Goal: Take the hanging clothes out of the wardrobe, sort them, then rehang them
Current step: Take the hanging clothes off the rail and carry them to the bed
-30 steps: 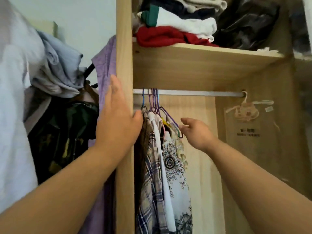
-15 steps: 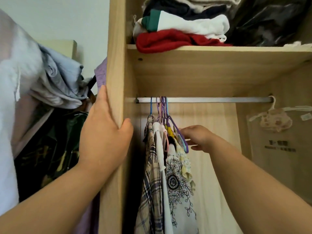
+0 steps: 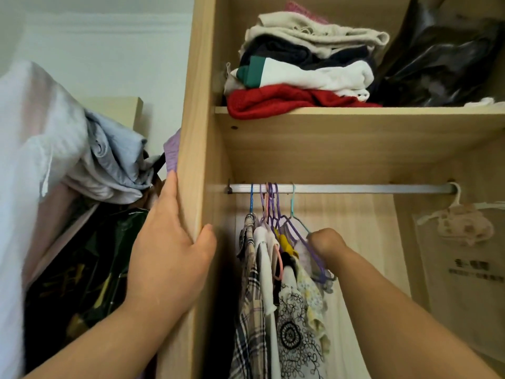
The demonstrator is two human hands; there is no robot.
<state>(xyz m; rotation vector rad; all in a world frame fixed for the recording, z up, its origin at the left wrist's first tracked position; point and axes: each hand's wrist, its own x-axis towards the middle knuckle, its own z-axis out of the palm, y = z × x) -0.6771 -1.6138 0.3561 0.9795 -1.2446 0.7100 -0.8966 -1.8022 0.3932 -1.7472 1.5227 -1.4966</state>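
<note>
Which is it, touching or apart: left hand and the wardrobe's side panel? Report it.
Touching. The head view shows the left hand flat against the side panel, thumb hooked over its front edge.

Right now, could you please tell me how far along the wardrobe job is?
Done: nothing certain; whether the heap of clothes beyond the side panel came off this rail is unclear. In hand: the right hand grips the purple hangers bunched on the rail, while the left hand rests on the side panel. Left: the plaid shirt, the floral-print garment and the rest still hang; sorting and rehanging seem unstarted.
</note>
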